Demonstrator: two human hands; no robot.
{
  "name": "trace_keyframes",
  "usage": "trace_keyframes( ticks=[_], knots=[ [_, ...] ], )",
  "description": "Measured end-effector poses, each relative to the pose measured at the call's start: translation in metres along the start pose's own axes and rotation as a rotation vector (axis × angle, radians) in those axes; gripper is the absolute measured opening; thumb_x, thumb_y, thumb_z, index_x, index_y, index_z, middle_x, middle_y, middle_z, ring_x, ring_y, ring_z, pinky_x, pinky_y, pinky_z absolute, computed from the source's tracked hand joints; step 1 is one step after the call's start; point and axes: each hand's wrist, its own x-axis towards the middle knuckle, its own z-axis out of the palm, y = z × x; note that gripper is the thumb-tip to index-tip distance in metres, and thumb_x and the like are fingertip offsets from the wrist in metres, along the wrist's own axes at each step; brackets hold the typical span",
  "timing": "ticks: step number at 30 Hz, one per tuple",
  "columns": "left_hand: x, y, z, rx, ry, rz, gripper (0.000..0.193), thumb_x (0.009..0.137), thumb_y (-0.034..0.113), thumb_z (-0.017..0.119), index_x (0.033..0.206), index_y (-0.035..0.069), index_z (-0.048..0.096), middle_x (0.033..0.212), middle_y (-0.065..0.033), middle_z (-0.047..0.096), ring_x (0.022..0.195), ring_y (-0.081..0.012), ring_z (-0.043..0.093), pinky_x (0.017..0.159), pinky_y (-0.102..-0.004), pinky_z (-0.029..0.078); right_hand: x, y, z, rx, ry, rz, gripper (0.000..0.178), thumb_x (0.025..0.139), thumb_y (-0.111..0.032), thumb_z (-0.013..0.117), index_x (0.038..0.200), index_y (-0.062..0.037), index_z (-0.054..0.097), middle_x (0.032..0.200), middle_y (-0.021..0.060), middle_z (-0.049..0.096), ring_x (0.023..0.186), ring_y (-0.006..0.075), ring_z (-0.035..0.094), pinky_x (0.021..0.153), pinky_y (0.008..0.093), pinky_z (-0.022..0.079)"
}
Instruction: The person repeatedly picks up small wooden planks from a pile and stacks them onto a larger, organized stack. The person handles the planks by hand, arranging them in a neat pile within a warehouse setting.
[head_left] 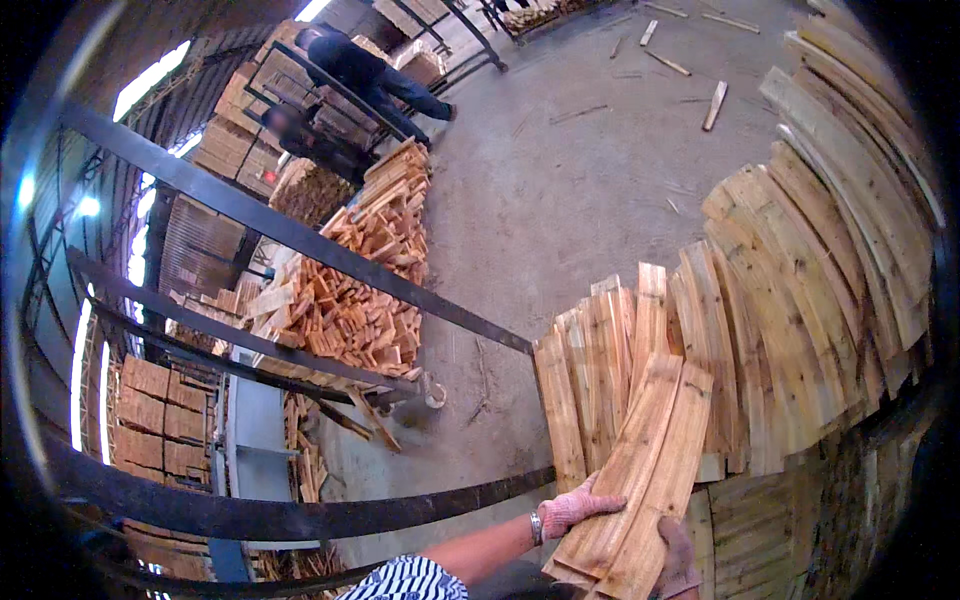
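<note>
Gloved in pink, my left hand (583,505) grips the left edge of a few wooden boards (648,460), its thumb lying over the top one. My right hand (678,560), in a darker glove, is closed on the same boards at their right edge near the lower end. The boards lie side by side, partly overlapping, and slant up and away from me. Their far ends reach over a row of upright boards (590,375) stacked closely behind them. The undersides of the held boards and some fingers are hidden.
Dark metal bars (300,240) of a rack cross the left side. Beyond them lies a heap of short wood pieces (350,310). Two people (370,80) are at the far left by stacked lumber. Long boards (790,300) line the right; loose pieces (715,105) lie on the concrete floor.
</note>
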Motion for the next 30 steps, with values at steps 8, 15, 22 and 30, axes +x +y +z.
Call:
trace_keyframes(
  ticks=[8, 15, 22, 30],
  knots=[
    [-0.053, 0.029, 0.025, -0.258, -0.285, -0.163, 0.087, 0.086, 0.032, 0.080, 0.153, 0.012, 0.028, 0.144, -0.0073, 0.050, 0.129, -0.0170, 0.051, 0.106, -0.0370, 0.046, -0.038, -0.039, 0.009, -0.178, 0.028, 0.054, 0.076, 0.095, -0.050, 0.057, 0.149, 0.0013, 0.038, 0.145, 0.0169, 0.047, 0.131, 0.0290, 0.046, 0.111, 0.0393, 0.038],
    [-0.083, -0.011, 0.051, -0.120, -0.124, -0.066, 0.086, 0.084, 0.021, 0.080, 0.151, 0.011, 0.028, 0.140, -0.0116, 0.053, 0.116, -0.0257, 0.063, 0.099, -0.0425, 0.054, -0.127, -0.029, 0.010, -0.299, 0.054, 0.169, 0.077, 0.096, -0.050, 0.058, 0.149, 0.0026, 0.038, 0.148, 0.0156, 0.044, 0.134, 0.0262, 0.042, 0.113, 0.0360, 0.034],
    [-0.113, -0.067, 0.092, -0.171, -0.176, -0.161, 0.072, 0.085, 0.015, 0.078, 0.143, 0.011, 0.035, 0.128, -0.0146, 0.060, 0.107, -0.0301, 0.067, 0.089, -0.0485, 0.059, -0.183, -0.052, -0.019, -0.329, -0.030, 0.159, 0.070, 0.097, -0.047, 0.056, 0.146, 0.0012, 0.041, 0.145, 0.0133, 0.047, 0.131, 0.0243, 0.045, 0.111, 0.0352, 0.037],
    [-0.192, -0.112, 0.210, 0.010, -0.235, -0.386, 0.052, 0.088, 0.020, 0.072, 0.134, 0.007, 0.052, 0.119, -0.0150, 0.068, 0.099, -0.0285, 0.071, 0.088, -0.0461, 0.060, -0.277, -0.046, -0.103, -0.274, 0.011, 0.079, 0.062, 0.099, -0.044, 0.053, 0.143, -0.0010, 0.045, 0.140, 0.0106, 0.051, 0.125, 0.0222, 0.050, 0.107, 0.0349, 0.041]
  ],
)
